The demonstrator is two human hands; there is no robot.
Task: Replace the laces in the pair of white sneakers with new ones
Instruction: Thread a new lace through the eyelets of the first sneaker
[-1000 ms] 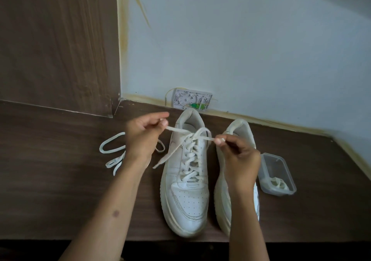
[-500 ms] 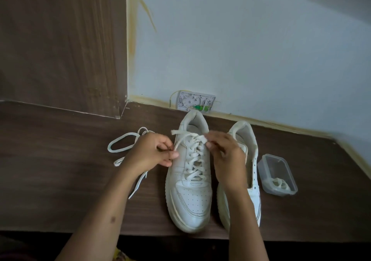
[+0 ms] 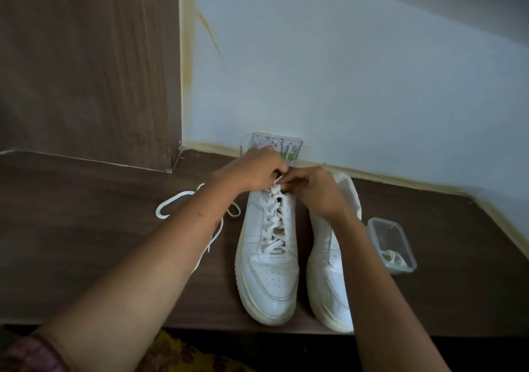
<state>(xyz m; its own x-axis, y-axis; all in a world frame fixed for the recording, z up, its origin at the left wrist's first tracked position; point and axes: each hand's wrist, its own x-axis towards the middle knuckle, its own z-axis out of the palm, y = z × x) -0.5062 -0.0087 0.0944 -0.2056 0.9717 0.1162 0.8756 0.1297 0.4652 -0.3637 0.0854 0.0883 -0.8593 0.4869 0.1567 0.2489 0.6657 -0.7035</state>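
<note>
Two white sneakers stand side by side on the dark wooden table (image 3: 86, 228), their toes toward the person. The left sneaker (image 3: 267, 257) is laced up to the top. Above its collar the left hand (image 3: 252, 171) and the right hand (image 3: 315, 191) meet, and both pinch the ends of the lace (image 3: 276, 185) with curled fingers. The right sneaker (image 3: 332, 257) is partly hidden by the right forearm. A loose lace (image 3: 171, 203) lies on the table left of the shoes (partly under the left arm). A clear plastic box (image 3: 392, 243) rests just beside the right sneaker.
</note>
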